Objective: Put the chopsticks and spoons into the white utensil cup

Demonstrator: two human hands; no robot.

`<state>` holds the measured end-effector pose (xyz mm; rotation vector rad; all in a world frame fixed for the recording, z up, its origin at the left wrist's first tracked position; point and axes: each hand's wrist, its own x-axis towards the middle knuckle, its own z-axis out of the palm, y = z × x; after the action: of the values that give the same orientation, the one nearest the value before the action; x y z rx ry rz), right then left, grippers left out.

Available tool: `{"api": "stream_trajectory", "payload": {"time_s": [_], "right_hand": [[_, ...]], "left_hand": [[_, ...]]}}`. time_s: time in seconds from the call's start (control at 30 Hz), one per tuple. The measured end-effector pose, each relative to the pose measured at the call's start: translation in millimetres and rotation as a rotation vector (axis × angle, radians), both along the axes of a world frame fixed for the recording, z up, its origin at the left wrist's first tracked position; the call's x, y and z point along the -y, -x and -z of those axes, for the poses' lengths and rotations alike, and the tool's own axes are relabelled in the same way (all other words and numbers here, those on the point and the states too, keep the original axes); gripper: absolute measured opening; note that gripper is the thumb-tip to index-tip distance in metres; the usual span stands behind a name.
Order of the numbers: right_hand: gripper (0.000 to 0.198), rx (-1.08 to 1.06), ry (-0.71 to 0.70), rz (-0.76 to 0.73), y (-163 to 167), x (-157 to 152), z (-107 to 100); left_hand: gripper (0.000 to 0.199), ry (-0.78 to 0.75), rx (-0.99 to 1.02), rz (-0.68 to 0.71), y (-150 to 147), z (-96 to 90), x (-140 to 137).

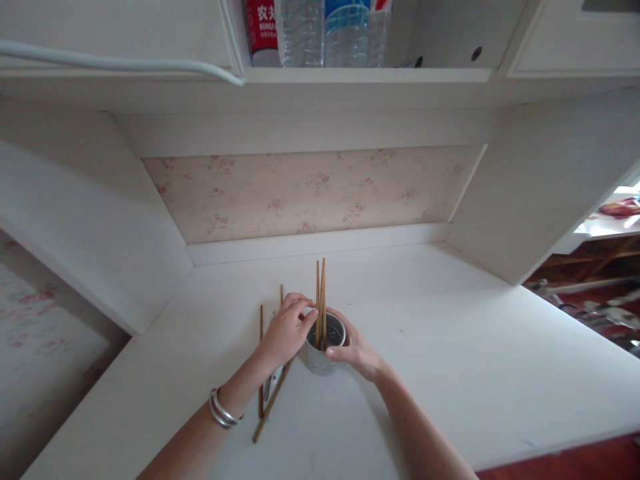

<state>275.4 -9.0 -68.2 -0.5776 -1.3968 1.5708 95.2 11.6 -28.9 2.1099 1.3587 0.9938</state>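
A light grey utensil cup (pixel 321 363) with small holes low in its wall stands upright on the white desk. My right hand (pixel 357 350) is wrapped round its right side, thumb at the front rim. Wooden chopsticks (pixel 321 293) stand in the cup, tips up. At the cup's left, my left hand (pixel 290 327) pinches thumb and forefinger at one chopstick; the exact contact is partly hidden. Under and beside my left wrist lie loose chopsticks (pixel 275 400) and some metal utensils (pixel 267 387), partly covered by the hand and forearm.
The white desk (pixel 425 353) has side panels at left and right and a low ledge behind. Overhead, a shelf (pixel 365 75) holds plastic bottles (pixel 347 33) and a red package (pixel 263 30). A white cable (pixel 125 61) hangs at upper left.
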Motion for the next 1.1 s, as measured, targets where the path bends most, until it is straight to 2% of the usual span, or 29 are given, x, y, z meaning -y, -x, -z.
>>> {"api": "stream_trajectory", "payload": {"time_s": [0.1, 0.2, 0.37, 0.47, 0.57, 0.7, 0.77, 0.8, 0.87, 0.93, 1.0, 1.03, 1.07, 1.1], "right_hand": [[0.076, -0.01, 0.005, -0.005, 0.2, 0.3, -0.5], [0.076, -0.011, 0.011, -0.011, 0.2, 1.7, -2.1], [0.08, 0.033, 0.062, 0.009, -1.0, 5.4, -3.5], [0.084, 0.031, 0.077, 0.023, -2.0, 7.4, -0.7], [0.087, 0.0, 0.098, 0.016, -3.3, 10.1, 5.8], [0.094, 0.0, 0.146, 0.047, -3.4, 12.5, 14.0], [0.089, -0.038, 0.163, 0.149, -0.9, 11.2, 12.5], [0.078, -0.082, 0.161, 0.238, 1.3, 9.9, 9.3], [0.044, -0.204, 0.109, 0.487, 8.0, 7.4, -2.6], [0.016, -0.305, -0.019, 0.783, 18.5, 8.0, -20.7], [0.013, -0.321, -0.166, 1.028, 33.8, 13.8, -42.0], [0.016, -0.281, -0.217, 1.095, 43.6, 18.6, -52.6], [0.019, -0.212, -0.241, 1.106, 54.7, 23.9, -62.6], [0.023, -0.105, -0.241, 1.055, 67.0, 29.1, -71.5]], "left_hand": [[0.033, 0.117, 0.128, -0.007, 0.3, 3.2, 9.9], [0.043, 0.26, 0.297, 0.054, -2.2, 12.7, 25.2], [0.081, 0.453, 0.623, 0.22, -7.2, 33.2, 41.0], [0.086, 0.457, 0.724, 0.3, -8.8, 35.5, 40.6], [0.08, 0.408, 0.715, 0.356, -10.3, 31.7, 40.4], [0.07, 0.359, 0.649, 0.28, -11.1, 29.7, 44.4], [0.07, 0.342, 0.621, 0.253, -9.5, 30.3, 46.2], [0.07, 0.339, 0.613, 0.25, -8.3, 30.6, 46.8], [0.07, 0.35, 0.612, 0.251, -5.7, 30.7, 47.3], [0.07, 0.371, 0.631, 0.253, -3.5, 30.5, 47.3], [0.07, 0.387, 0.651, 0.266, -2.0, 30.3, 47.0], [0.07, 0.389, 0.659, 0.279, -1.3, 30.3, 46.9], [0.069, 0.39, 0.665, 0.297, -0.8, 30.6, 46.8], [0.068, 0.397, 0.671, 0.322, -0.4, 31.2, 46.6]]}}
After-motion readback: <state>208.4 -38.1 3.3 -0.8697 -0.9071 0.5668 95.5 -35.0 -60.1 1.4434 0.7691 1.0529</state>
